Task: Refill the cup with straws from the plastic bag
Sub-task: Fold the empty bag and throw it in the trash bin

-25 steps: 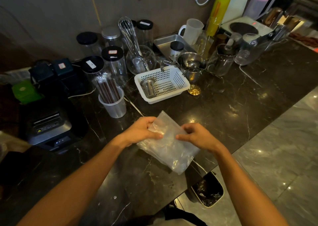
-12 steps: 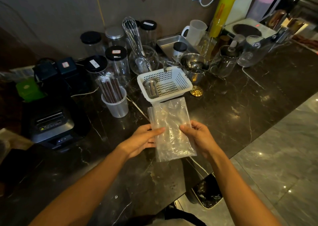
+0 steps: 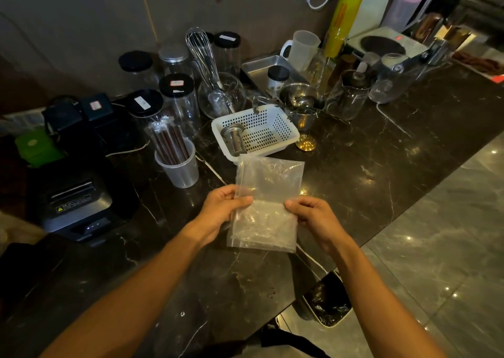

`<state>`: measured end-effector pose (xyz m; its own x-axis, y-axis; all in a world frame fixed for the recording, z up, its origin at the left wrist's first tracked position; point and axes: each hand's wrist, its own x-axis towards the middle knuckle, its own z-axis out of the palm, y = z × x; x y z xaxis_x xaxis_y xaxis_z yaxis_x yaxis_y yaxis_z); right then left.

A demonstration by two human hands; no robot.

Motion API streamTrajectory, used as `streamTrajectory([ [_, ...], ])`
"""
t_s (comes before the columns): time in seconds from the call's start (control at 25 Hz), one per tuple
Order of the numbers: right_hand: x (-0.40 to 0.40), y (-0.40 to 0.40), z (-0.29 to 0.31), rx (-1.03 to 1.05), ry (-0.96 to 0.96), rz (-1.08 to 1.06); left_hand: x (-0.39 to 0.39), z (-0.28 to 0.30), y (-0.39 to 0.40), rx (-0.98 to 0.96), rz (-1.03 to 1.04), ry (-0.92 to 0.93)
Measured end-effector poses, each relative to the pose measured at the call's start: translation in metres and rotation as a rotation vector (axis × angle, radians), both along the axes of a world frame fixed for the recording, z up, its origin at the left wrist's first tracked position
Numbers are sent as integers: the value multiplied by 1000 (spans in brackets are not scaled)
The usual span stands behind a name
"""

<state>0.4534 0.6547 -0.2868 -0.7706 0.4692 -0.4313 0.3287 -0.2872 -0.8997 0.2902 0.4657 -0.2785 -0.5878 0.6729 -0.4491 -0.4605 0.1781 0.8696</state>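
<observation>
Both hands, left hand [image 3: 221, 211] and right hand [image 3: 316, 217], pinch a flat plastic bag [image 3: 268, 202] over the dark shiny table [image 3: 381, 166]. Grey floor [image 3: 436, 248] lies right of them.

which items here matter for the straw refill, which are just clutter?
In the job:
- clear plastic bag, held flat by left hand and right hand
- clear plastic cup holding dark wrapped straws

Lying about:
- white perforated basket
- wire whisk
- black-lidded jars
- black receipt printer
</observation>
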Motion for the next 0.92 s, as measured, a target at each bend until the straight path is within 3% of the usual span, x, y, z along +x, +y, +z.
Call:
streamTrajectory([
  [0.2, 6, 5, 1, -142, 63, -35, 3, 1, 2, 77, -120, -218],
  [0.4, 16, 9, 6, -266, 171, -64, 4, 2, 7, 125, -148, -253],
  [0.76, 43, 29, 6, -376, 193, -121, 14, -2, 35, -50, -281, 76],
  [0.92, 60, 35, 8, -235, 105, -125, 21, 0, 49, -70, -301, 138],
])
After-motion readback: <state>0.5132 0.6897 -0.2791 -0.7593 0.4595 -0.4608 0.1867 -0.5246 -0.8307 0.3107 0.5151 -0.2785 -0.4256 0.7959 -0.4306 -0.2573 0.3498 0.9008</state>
